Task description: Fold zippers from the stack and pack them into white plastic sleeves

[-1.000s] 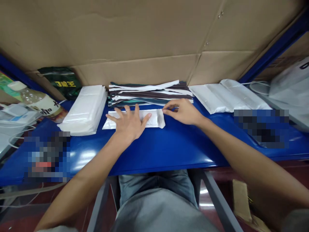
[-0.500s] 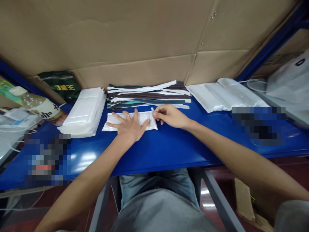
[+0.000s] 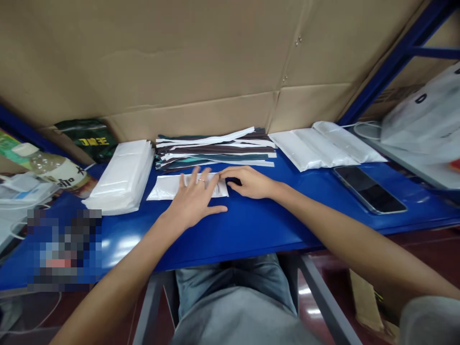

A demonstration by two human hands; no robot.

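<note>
1. Flat and spread, the left hand [image 3: 192, 201] presses a white packet [image 3: 168, 187] mid-frame; the right hand [image 3: 249, 182] pinches its end.
2. Blue table [image 3: 258, 225], cardboard wall [image 3: 179, 62] behind.
3. Packet's right end has been folded in, so it is shorter than before.

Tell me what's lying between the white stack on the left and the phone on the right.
In the head view, the flat white packet under both hands, left hand and right hand, then bare blue table up to the phone.
</note>
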